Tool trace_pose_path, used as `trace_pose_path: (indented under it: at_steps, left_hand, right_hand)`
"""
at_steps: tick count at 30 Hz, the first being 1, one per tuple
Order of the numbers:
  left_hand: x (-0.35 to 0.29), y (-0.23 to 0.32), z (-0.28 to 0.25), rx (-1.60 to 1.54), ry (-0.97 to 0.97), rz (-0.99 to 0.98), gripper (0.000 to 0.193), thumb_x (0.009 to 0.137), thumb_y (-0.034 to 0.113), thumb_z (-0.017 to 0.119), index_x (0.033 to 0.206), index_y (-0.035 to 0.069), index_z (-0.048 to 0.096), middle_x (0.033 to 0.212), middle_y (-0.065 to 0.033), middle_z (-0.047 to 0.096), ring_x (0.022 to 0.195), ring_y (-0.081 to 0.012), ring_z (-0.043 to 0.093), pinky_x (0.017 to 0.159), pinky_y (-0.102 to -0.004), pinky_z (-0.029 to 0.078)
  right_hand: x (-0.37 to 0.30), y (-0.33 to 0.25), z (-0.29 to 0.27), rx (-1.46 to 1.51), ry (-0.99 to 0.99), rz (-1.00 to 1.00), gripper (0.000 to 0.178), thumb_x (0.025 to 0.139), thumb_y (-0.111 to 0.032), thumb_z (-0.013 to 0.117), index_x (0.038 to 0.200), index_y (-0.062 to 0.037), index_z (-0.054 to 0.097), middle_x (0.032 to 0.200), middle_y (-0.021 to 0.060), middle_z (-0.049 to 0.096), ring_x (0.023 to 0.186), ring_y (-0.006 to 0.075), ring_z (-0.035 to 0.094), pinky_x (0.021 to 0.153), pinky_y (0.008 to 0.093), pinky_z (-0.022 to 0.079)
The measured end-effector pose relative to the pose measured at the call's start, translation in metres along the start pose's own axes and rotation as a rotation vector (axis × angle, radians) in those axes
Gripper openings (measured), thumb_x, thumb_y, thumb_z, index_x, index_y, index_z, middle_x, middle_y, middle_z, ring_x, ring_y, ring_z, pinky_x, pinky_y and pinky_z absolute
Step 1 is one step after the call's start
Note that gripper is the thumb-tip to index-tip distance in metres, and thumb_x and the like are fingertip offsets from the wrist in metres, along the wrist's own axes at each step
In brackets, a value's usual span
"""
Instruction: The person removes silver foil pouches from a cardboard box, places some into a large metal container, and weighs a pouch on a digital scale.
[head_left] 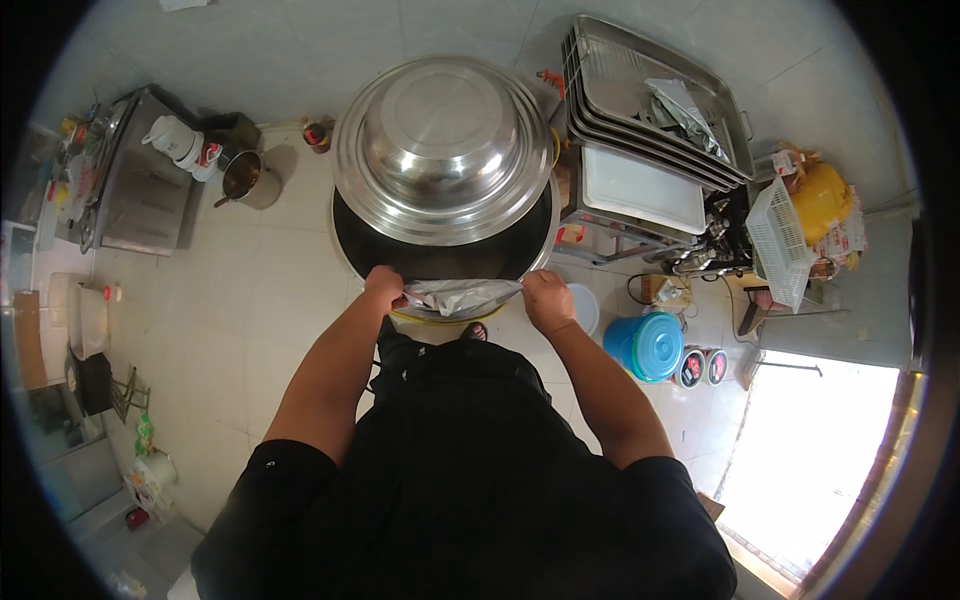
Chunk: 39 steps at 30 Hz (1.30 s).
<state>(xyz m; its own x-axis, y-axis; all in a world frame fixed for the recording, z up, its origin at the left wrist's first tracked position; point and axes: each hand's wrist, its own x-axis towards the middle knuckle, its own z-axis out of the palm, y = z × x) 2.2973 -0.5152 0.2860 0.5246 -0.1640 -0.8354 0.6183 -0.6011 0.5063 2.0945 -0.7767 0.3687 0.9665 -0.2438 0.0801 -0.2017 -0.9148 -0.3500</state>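
A large round vessel [348, 240] with a dark inside stands in front of me. Upturned steel basins [440, 125] lie stacked over its far part, leaving a dark crescent along the near side. At the near rim I hold a crumpled whitish-grey cloth [462, 297], stretched sideways between both hands. My left hand [384, 287] is closed on its left end, by the vessel's rim. Its right end is pinched in my right hand [547, 302], with the fingers curled toward the rim. Whether the cloth touches the rim I cannot tell.
Metal trays [655, 110] are stacked on a rack at the right. Beyond stands a white plastic basket [778, 245]. A blue lidded bucket [640, 346] and round tins [692, 367] stand on the floor at the right. A pot [258, 185] sits at the left beside a steel cabinet [150, 190].
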Motion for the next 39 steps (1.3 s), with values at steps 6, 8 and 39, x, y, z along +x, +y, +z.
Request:
trace_pose_path:
  at_steps: [6,8,39]
  left_hand:
    - [-0.002,0.004,0.001,-0.193,0.096,-0.088,0.018,0.089,0.007,0.050,0.106,0.005,0.053,0.087,-0.0184,0.056,0.071,-0.0346,0.064,0.051,-0.0448,0.057]
    - [0.006,0.001,-0.009,-0.296,-0.114,-0.160,0.026,0.087,0.007,0.054,0.113,0.006,0.049,0.090,-0.0186,0.057,0.073,-0.0348,0.064,0.052,-0.0451,0.057]
    - [-0.044,0.014,-0.017,-0.082,-0.029,0.035,0.021,0.087,0.020,0.050,0.100,0.010,0.063,0.079,0.0001,0.055,0.062,-0.0125,0.051,0.054,-0.0339,0.053]
  right_hand:
    - [0.021,-0.043,-0.022,-0.014,-0.056,-0.056,0.011,0.074,-0.008,0.060,0.085,-0.0101,0.058,0.089,0.0074,0.059,0.091,0.0298,0.058,0.074,0.0406,0.051]
    - [0.022,-0.035,-0.014,-0.029,-0.043,-0.057,0.010,0.075,-0.010,0.059,0.085,-0.0096,0.058,0.089,0.0070,0.059,0.091,0.0298,0.057,0.075,0.0403,0.051]
    - [0.016,-0.046,0.035,0.206,-0.272,0.010,0.015,0.082,-0.009,0.055,0.096,-0.0060,0.058,0.093,0.0169,0.063,0.093,0.0378,0.059,0.079,0.0474,0.047]
